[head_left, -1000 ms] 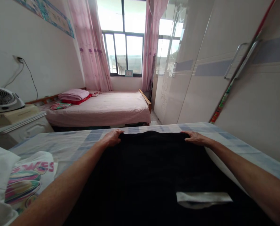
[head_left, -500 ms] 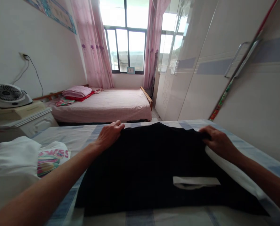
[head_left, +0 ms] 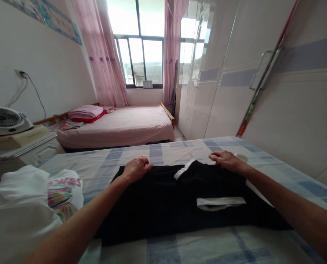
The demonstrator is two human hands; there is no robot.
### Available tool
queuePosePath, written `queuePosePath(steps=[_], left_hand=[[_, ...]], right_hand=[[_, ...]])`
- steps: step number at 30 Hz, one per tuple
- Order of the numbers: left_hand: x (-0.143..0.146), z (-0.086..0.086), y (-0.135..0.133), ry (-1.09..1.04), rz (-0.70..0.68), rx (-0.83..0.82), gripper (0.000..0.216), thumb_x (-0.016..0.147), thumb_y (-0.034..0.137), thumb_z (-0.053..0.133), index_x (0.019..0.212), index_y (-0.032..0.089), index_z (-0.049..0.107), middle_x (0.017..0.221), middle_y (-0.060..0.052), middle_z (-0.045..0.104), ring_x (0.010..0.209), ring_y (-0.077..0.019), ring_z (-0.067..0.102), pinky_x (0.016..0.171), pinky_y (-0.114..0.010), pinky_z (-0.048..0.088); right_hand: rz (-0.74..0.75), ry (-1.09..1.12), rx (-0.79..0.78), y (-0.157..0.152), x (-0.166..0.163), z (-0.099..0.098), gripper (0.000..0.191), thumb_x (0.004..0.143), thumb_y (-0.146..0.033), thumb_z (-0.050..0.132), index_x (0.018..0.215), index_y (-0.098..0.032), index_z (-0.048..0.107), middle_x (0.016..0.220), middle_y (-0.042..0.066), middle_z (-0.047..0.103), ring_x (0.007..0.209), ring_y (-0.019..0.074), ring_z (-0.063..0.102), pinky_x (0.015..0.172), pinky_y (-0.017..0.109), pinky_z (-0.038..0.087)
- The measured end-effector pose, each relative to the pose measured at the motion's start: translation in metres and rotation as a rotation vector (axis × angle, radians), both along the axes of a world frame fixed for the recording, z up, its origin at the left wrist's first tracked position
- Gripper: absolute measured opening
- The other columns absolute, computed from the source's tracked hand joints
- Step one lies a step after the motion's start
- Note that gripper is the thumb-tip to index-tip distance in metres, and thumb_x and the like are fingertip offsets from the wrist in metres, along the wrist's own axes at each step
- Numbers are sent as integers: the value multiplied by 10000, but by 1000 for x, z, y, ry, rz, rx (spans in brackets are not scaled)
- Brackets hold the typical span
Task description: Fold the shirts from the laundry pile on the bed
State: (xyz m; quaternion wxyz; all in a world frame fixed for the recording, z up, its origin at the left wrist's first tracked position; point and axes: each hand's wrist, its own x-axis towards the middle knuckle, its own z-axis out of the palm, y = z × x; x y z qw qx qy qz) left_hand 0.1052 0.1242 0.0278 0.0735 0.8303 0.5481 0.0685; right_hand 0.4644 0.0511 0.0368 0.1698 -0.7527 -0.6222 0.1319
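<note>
A black garment with white trim (head_left: 158, 205) lies spread across the bed in front of me, its far part folded over. A white band (head_left: 221, 203) crosses its near right part, and a short white-edged piece (head_left: 184, 169) shows at the far edge. My left hand (head_left: 137, 168) is at the far left edge, fingers curled onto the cloth. At the far right edge my right hand (head_left: 225, 160) has its fingers bent together on the fabric; the fingertips are partly hidden. White cloth pokes out beyond the right wrist.
A white printed garment (head_left: 64, 190) lies heaped at left on the blue-and-white checked sheet (head_left: 163, 249). Beyond stands a second bed with a pink sheet (head_left: 136, 124). A fan (head_left: 6, 121) sits on a cabinet at left; a tall wardrobe (head_left: 224, 99) lines the right.
Both hands have brought the garment's far edge lower and nearer, folding it over so that white trim shows there. The view has shifted slightly to the right.
</note>
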Motion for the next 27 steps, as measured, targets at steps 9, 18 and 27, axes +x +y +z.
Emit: queuePosePath(steps=[9,18,27], left_hand=[[6,-12,-6,-25,-56,-24,239,821,297,476,953,236,666,965,-42,681,940,-220,623,766,-297,456],[-4,-12,-41,-114,-220,41,359,867,373,436,1107,185,624,1123,-81,618,1006,-227,600,898,-326,446],[-12,-18,-77,-71,-480,56,596,717,129,485,1307,209,506,1236,-75,580,1128,-228,539,953,-339,421]], right_hand=[[62,160,250,2,-45,-7,276,774,-372,508,926,-212,674,874,31,697,820,195,632,744,288,479],[299,662,45,-128,-36,41,331,813,-483,552,994,-220,640,1086,69,659,943,253,612,840,380,482],[339,519,-145,-178,-68,17,248,837,-310,500,1019,-243,654,1196,56,626,1092,262,563,951,392,435]])
